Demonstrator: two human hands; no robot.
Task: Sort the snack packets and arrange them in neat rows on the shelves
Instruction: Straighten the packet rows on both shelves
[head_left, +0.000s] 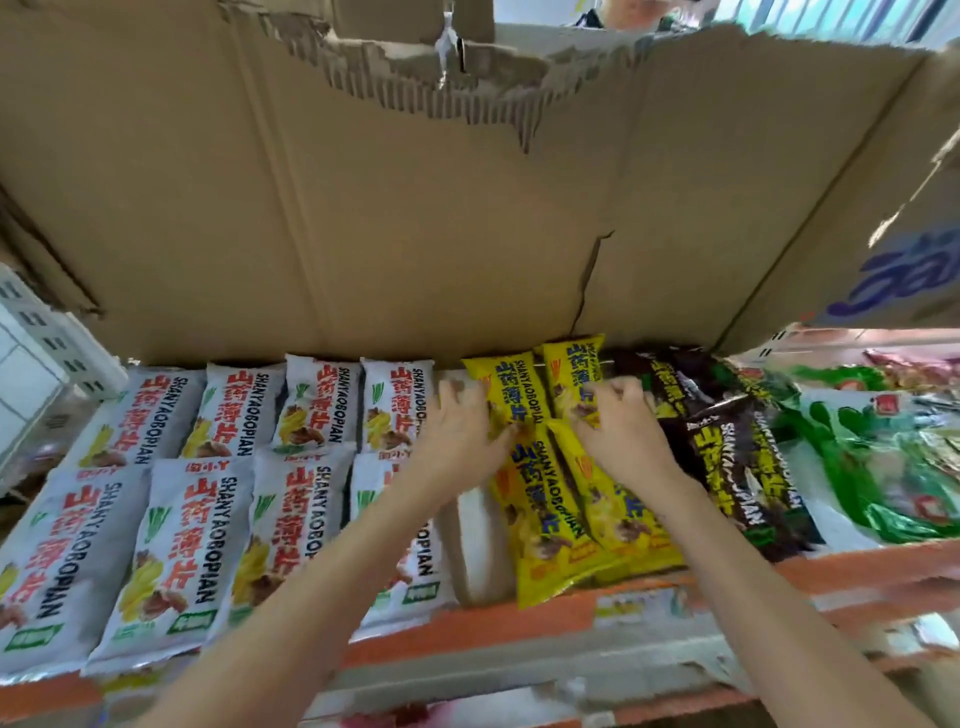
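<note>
Both hands (457, 421) (618, 421), fingers curled, pinch the rear yellow packets (511, 389); a tug toward 6 o'clock could rumple the front ones.

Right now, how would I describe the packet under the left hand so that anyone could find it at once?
Start at the big torn cardboard sheet behind the shelf, then drop to the yellow packets between the white block and the dark packets. It is the rear left yellow packet, under the left hand. Of the rear yellow pair, it alone borders the white packets.
</note>
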